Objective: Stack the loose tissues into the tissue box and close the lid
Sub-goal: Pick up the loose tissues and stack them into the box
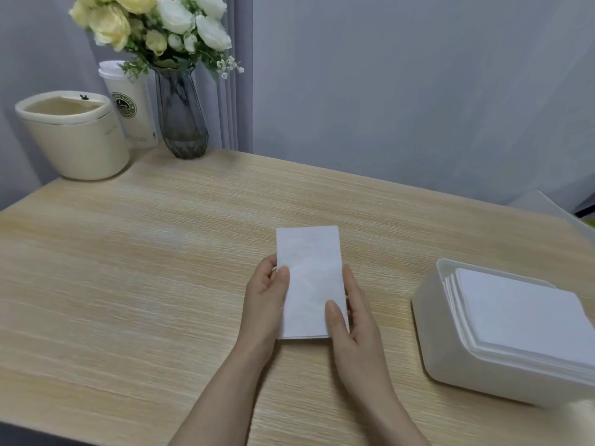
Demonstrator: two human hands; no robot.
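Both hands on one folded tissue (310, 281) at table (128, 268) centre. Left hand (265, 294) pinches its left edge, thumb on top; right hand (349, 320) grips the right near edge, thumb on top. Tissue box (450, 342) sits near right, open, tissue stack (521, 313) inside up to the rim. Far left: cream bin (74, 136), vase (183, 117) of flowers, cup (132, 104) with round green logo, text unreadable.

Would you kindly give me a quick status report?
Both hands, left hand and right hand, holding folded tissue. Tissue box open, stack inside. Path unobstructed.
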